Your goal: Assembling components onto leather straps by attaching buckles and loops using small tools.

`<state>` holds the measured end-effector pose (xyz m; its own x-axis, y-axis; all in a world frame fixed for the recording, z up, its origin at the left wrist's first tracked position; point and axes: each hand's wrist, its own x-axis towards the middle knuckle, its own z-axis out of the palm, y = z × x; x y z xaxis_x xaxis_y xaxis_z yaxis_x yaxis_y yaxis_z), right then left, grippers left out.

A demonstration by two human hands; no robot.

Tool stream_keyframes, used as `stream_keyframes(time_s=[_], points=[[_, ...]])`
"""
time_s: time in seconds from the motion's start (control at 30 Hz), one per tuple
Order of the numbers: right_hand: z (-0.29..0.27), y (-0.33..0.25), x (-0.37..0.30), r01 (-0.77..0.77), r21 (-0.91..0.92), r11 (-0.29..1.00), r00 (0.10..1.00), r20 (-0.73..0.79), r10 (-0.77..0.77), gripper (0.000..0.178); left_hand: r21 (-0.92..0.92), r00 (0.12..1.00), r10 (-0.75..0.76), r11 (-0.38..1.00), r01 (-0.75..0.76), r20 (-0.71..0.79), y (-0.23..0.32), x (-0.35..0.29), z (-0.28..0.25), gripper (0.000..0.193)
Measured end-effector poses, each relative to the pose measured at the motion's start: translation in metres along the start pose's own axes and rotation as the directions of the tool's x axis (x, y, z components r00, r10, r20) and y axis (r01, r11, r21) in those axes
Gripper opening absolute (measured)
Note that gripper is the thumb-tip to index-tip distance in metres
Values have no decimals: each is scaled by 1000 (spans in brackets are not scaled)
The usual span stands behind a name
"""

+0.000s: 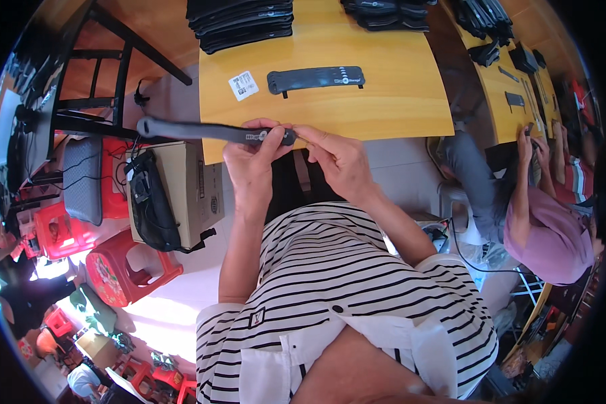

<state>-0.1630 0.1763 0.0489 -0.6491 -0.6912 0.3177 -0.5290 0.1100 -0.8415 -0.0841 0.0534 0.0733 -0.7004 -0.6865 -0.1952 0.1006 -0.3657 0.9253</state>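
Observation:
A long, flat black strap point(195, 130) with a rounded end and pale print stretches out to the left, held just beyond the front edge of the yellow table point(397, 111). My left hand point(249, 172) is closed around it near its right end, thumb on top. At that same end, the fingertips of my right hand point(347, 161) are pinched together; what lies between them is mostly hidden. On the tabletop, a similar black strap point(310, 79) lies flat with two small tabs at its lower edge. Beside it is a white printed label point(243, 86).
Piles of black straps point(239, 27) and more black pieces point(387, 13) sit along the table's far side. Left of me are a cardboard box point(188, 192) with a black bag on it, a red stool point(131, 266) and a black metal frame point(91, 104). Co-workers sit at another table point(505, 101) to the right.

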Motion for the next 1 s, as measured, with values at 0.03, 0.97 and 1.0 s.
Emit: stream_keyframes(time_s=[0.03,0.97,1.0], points=[[-4,-1,2,2,-1,1000,1000,1,-2,32,-2,1000,2,1000,-2,0,1,1,-3,11],[-26,4,5,152,-79,985,935,334,-117,42,12,891,-376,923,386,255,-5,13,-25,19],[-25,3,5,165,-75,983,929,347,-129,42,26,900,-358,931,364,248,-6,11,-26,22]])
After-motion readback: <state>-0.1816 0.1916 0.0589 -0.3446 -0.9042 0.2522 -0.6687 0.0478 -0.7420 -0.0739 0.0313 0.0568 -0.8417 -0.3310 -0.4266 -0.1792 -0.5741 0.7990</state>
